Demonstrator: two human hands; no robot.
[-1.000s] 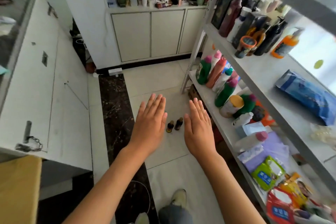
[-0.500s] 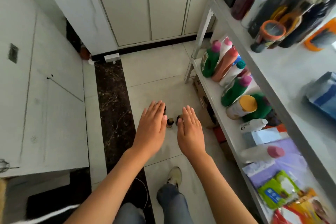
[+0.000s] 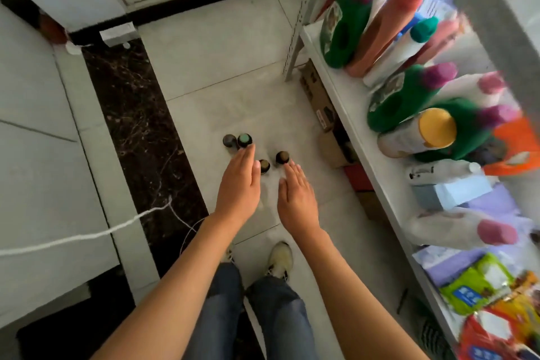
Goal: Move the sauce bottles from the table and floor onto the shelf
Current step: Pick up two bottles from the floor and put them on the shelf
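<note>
On the pale tiled floor (image 3: 222, 47), seen from straight above, four small dark sauce bottles stand upright in two pairs: a dark-capped bottle (image 3: 229, 141) touching a green-capped bottle (image 3: 244, 140), and nearer the shelf two brown-capped ones, the left brown-capped bottle (image 3: 264, 165) and the right brown-capped bottle (image 3: 282, 157), close together but apart. The left hand (image 3: 239, 188) reaches down with straight fingers held together, its fingertips (image 3: 249, 152) just at the green-capped bottle; whether they touch it cannot be told. The right hand (image 3: 296, 194) is likewise flat, fingers extended, its tips just short of the right brown-capped bottle, holding nothing. To the right runs a white metal shelf (image 3: 347, 102) crowded with green detergent bottles (image 3: 342, 29), a yellow-lidded canister (image 3: 420, 131) lying on its side, and colourful packets (image 3: 473, 286). A dark marble strip (image 3: 131, 96) crosses the floor on the left, and a white cord (image 3: 87, 235) trails over it.
</note>
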